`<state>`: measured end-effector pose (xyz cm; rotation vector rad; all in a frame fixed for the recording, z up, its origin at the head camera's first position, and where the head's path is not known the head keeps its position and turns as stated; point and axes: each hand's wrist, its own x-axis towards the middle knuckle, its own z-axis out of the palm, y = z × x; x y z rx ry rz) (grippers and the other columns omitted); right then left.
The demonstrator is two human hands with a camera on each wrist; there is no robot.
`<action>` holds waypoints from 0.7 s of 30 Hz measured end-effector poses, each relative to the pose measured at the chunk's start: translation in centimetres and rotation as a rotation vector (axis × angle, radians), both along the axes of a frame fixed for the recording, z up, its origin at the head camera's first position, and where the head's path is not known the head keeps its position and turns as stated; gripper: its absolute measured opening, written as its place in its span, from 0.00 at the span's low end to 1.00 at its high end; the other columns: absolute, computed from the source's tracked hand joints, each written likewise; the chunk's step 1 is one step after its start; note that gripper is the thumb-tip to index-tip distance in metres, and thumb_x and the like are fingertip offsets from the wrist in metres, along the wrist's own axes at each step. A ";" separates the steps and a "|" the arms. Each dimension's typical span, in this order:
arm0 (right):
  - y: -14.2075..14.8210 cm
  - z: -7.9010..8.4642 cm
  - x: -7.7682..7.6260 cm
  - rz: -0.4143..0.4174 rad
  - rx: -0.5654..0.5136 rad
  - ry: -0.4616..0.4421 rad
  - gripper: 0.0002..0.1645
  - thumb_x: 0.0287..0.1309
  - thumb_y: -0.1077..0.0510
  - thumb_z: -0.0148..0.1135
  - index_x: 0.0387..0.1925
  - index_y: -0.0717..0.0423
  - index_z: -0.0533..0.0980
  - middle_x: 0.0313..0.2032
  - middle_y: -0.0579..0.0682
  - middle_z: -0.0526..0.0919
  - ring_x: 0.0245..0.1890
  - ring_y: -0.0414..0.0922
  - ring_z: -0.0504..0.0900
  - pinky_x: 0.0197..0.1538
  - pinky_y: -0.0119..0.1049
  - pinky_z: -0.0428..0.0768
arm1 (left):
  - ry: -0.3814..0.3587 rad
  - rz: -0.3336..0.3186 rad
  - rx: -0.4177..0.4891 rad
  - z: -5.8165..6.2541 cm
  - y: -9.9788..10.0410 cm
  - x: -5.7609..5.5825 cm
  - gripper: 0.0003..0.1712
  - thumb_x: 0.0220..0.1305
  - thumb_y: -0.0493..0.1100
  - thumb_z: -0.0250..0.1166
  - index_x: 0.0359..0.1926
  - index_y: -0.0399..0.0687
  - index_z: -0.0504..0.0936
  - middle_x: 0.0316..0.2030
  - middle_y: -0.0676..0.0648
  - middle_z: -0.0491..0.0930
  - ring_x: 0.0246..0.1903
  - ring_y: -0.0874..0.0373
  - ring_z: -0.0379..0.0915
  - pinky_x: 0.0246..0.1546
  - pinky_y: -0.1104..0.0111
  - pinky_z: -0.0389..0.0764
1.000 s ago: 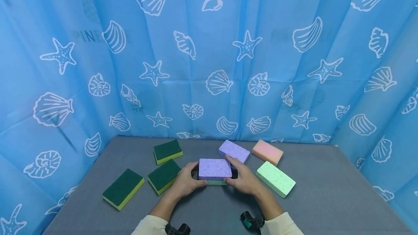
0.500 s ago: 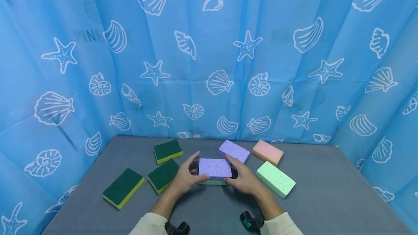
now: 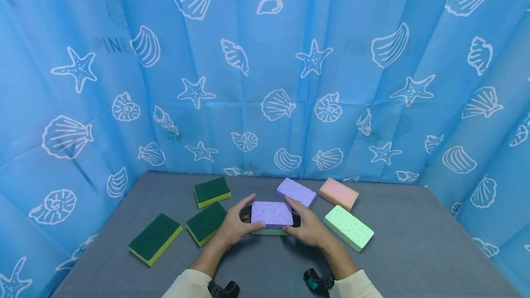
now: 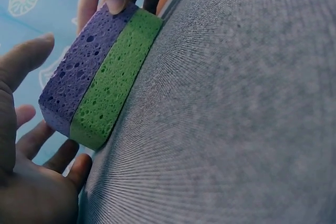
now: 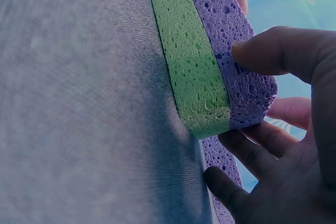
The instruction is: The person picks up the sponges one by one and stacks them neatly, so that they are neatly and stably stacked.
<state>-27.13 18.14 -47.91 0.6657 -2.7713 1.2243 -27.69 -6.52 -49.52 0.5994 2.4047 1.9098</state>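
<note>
Near the table's middle, a purple sponge (image 3: 272,214) lies flat on top of a light green sponge (image 4: 118,80). My right hand (image 3: 308,224) holds the purple sponge by its right end. In the right wrist view its thumb (image 5: 262,51) presses the near side, while the other fingers reach round the end. At the left end, my left hand (image 3: 236,224) is spread around the stack with its fingers loosely extended. Its thumb (image 4: 29,59) stands apart from the purple side in the left wrist view. Whether its other fingertips touch the stack, I cannot tell.
Several green-and-yellow scouring sponges, one of them a left one (image 3: 155,239), lie left. Behind my right hand rests another purple sponge (image 3: 296,191). An orange sponge (image 3: 338,193) and a light green one (image 3: 349,227) lie right. A blue curtain (image 3: 265,68) rises behind the grey table (image 3: 414,243).
My left hand has loosened: its fingers have straightened upward and its thumb has risen from the stack's lower edge. My right hand and the stacked sponges stay in place.
</note>
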 end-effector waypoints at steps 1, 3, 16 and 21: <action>0.0 0.0 0.0 0.003 0.000 0.002 0.47 0.53 0.56 0.69 0.72 0.60 0.59 0.68 0.59 0.63 0.67 0.59 0.59 0.63 0.61 0.58 | 0.002 -0.005 0.000 -0.1 0.0 0.0 0.47 0.54 0.45 0.74 0.71 0.40 0.62 0.66 0.35 0.62 0.64 0.40 0.58 0.58 0.46 0.65; 0.0 0.0 0.0 0.008 -0.007 0.005 0.47 0.52 0.56 0.69 0.72 0.60 0.59 0.68 0.60 0.63 0.67 0.59 0.59 0.63 0.61 0.57 | -0.002 -0.012 -0.002 -0.2 0.0 0.0 0.47 0.54 0.45 0.74 0.70 0.39 0.62 0.66 0.35 0.63 0.64 0.40 0.58 0.58 0.46 0.65; 0.4 0.4 -0.1 0.034 -0.074 0.040 0.46 0.51 0.58 0.65 0.70 0.65 0.59 0.65 0.63 0.66 0.64 0.59 0.63 0.62 0.61 0.60 | -0.031 0.009 -0.032 0.7 0.0 0.5 0.44 0.55 0.42 0.73 0.69 0.34 0.63 0.66 0.34 0.62 0.64 0.38 0.58 0.58 0.47 0.66; 1.1 1.5 0.0 0.069 -0.165 0.095 0.42 0.55 0.61 0.61 0.69 0.69 0.58 0.63 0.65 0.68 0.62 0.61 0.66 0.60 0.63 0.62 | -0.046 0.027 -0.049 -0.3 -0.1 0.0 0.45 0.54 0.44 0.74 0.70 0.38 0.63 0.67 0.35 0.61 0.64 0.38 0.58 0.58 0.47 0.66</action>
